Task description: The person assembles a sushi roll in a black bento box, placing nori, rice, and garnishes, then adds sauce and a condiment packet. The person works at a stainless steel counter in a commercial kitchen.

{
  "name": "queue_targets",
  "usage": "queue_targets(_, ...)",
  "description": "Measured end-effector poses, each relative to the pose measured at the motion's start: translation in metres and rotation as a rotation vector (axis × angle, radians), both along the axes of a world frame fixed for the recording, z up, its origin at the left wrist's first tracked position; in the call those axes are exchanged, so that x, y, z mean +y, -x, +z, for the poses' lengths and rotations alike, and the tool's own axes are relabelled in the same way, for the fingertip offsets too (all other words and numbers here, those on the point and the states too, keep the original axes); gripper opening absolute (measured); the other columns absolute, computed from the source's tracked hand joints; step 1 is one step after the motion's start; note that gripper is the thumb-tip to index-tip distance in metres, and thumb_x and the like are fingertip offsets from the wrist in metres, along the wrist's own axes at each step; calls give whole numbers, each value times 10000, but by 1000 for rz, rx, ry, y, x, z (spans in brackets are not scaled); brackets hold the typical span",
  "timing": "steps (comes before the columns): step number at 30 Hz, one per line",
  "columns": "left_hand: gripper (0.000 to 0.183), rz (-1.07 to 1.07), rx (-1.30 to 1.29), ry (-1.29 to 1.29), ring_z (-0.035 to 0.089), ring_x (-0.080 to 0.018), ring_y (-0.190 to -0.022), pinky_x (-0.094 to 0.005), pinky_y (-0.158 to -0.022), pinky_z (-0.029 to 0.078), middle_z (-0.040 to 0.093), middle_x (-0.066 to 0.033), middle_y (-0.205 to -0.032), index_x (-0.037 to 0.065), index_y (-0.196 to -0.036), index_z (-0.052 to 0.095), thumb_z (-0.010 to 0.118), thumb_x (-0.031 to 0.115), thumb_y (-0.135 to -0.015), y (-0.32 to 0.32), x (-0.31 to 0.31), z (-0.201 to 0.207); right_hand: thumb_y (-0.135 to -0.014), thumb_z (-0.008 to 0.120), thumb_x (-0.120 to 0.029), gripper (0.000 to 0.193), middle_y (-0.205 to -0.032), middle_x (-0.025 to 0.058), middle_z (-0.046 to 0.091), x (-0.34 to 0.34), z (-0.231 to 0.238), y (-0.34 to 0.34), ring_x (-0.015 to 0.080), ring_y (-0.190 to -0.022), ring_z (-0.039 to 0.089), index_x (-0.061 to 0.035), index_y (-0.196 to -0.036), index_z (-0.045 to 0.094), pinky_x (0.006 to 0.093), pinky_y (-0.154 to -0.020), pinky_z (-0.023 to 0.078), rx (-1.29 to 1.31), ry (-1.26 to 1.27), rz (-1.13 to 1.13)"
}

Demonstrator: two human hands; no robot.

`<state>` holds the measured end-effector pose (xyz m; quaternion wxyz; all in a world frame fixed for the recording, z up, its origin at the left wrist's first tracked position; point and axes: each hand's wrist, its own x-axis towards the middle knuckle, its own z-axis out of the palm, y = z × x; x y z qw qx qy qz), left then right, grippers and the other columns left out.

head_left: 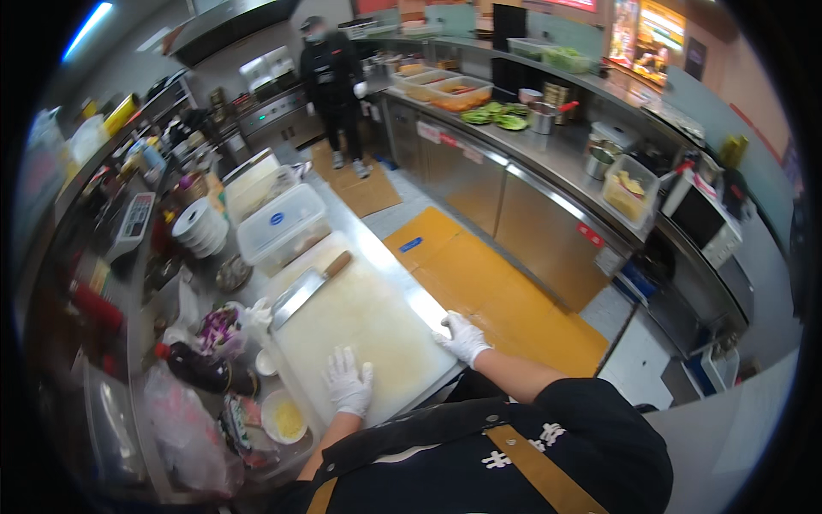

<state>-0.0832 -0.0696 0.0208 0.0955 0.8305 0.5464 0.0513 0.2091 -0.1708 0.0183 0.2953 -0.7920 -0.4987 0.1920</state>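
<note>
My left hand [348,382], in a thin white glove, lies flat on the large white cutting board [385,321] with its fingers spread. My right hand [464,337], gloved the same way, rests at the right edge of the steel counter [417,301]. Its fingers are a little apart and hold nothing I can see. Farther up the board lies a cleaver [300,296] with a broad blade and a wooden handle, touched by neither hand. Beyond it stands a clear plastic box with a lid [282,224].
Left of the board are a white bowl of yellow shreds [283,417], a dark bottle with a red cap [205,368], bagged purple cabbage [221,331] and stacked white bowls [201,226]. Across the aisle, another counter [522,141] bears leafy greens [501,115]. A person [330,81] stands at the far end.
</note>
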Motion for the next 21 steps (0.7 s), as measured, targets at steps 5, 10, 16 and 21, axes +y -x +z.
queue_targets(5,727,-17,15,-48,179,-354,-1471,-554,-1180,101,200,-125,-1611,124,-1532,289,367,565,-960,-3,1,1,-877,592,-531,480,-1416,202,478,4,-6,-3,336,-1272,502,-88,-1059,631,401,-1044,408,20,61,-11)
queue_targets(10,722,-35,7,-44,192,-357,-1464,-557,-1180,105,211,-131,-1606,119,-1529,291,372,560,-964,0,0,0,-863,611,-541,449,-1478,234,412,7,-20,-5,360,-1301,477,-95,-845,664,395,-1057,399,-11,69,-26)
queue_targets(16,716,-28,10,-57,201,-364,-1460,-556,-1180,100,216,-131,-1604,117,-1525,299,380,554,-964,-1,-1,0,-871,617,-532,453,-1484,230,406,6,-23,-4,363,-1296,482,-82,-822,645,388,-1053,402,13,37,-31)
queue_targets(21,708,-25,-6,-46,203,-366,-1458,-558,-1178,114,219,-137,-1601,111,-1522,302,403,534,-963,-2,0,1,-877,625,-514,450,-1468,232,423,4,-17,-3,371,-1279,489,-71,-799,612,391,-1041,411,21,25,-29)
